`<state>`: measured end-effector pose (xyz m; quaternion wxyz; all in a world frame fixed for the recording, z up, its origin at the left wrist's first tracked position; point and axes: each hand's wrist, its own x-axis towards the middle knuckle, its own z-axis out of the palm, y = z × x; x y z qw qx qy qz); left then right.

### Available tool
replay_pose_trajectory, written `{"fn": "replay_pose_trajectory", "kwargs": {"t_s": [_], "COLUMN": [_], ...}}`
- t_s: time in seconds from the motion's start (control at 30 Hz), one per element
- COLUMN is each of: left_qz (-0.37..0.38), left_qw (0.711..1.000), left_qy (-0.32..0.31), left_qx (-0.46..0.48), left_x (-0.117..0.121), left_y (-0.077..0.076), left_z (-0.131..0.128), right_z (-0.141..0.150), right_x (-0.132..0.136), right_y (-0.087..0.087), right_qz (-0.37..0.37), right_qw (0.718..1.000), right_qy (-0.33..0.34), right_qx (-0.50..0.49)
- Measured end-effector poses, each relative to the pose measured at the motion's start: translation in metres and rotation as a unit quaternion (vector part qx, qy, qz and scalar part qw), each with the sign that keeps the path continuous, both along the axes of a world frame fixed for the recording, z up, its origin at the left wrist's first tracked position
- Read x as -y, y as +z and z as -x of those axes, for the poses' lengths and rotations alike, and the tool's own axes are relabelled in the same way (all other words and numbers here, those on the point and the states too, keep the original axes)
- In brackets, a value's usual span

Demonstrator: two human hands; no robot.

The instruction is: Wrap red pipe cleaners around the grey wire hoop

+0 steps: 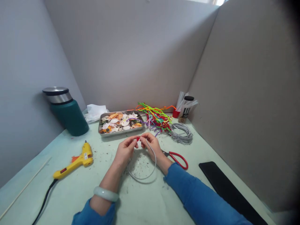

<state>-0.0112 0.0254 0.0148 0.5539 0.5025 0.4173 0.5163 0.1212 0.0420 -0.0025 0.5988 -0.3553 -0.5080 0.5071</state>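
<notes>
Above the table's middle, my left hand (126, 148) and my right hand (151, 145) meet fingertip to fingertip, both pinched closed. Between them shows a small bit of red pipe cleaner (138, 138), mostly covered by the fingers. A grey wire (144, 182) curves down in a round loop from my right fingers and back up behind my left hand. How its ends meet at the red bit is hidden. Right beside my right wrist lie red-handled scissors (181, 160), their blades partly under the wrist.
Left stand a green bottle (70, 117), a yellow glue gun (78, 162) and a thin stick (25, 187). Behind are a tray of shells (122, 133), colourful pipe cleaners (158, 118), coiled grey wire (182, 133) and a black-lidded jar (185, 111). A black strip (225, 184) lies right.
</notes>
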Motion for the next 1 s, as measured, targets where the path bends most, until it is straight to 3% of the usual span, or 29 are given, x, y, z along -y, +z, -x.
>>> {"fn": "replay_pose_trajectory", "kwargs": {"t_s": [0.33,1.0], "left_qz": [0.036,-0.002], "left_qw": [0.998,1.000], "left_qy": [-0.026,-0.009], "left_qx": [0.052,0.010], "left_x": [0.0011,0.0017], "left_y": [-0.0032,-0.0032], "left_z": [0.0012,0.0029], "right_z": [-0.0007,-0.0020], "right_x": [-0.0005,0.0019], "right_y": [0.0008,-0.0015], "right_qz": [-0.014,-0.029], "right_qw": [1.000,0.996], "right_qy": [0.027,0.088], "right_qx": [-0.007,-0.017]}}
